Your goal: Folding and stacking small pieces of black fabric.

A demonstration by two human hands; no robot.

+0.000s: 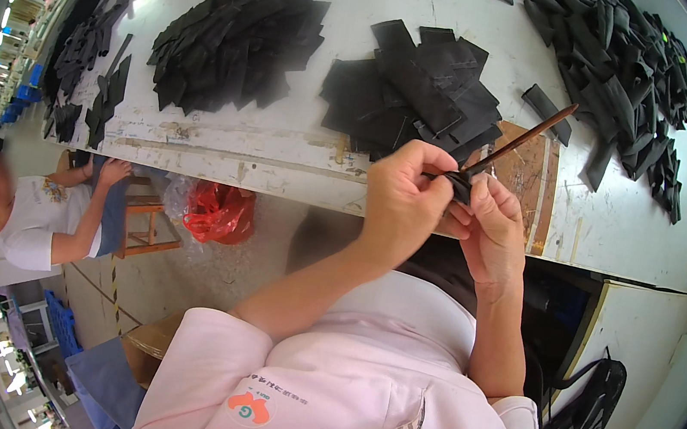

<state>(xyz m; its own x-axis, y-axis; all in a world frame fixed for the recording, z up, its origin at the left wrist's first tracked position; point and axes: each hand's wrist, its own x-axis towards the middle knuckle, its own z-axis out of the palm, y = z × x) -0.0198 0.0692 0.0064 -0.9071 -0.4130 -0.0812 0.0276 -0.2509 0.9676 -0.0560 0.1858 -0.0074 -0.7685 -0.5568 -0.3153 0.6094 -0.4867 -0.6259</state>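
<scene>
A small black fabric piece is bunched between my two hands at the table's front edge. The fingers of my left hand pinch it from the left. My right hand has its thumb and fingers closed on the other side. From the fabric a slim brown wooden stick slants up to the right, over the table. Whether its lower end is inside the fabric is hidden by my fingers. Just beyond my hands lies a pile of flat black fabric pieces.
On the white table a larger black pile lies left and a heap of narrow black pieces right. A single black strip lies beside the stick. Left, another person works near a stool and red bag.
</scene>
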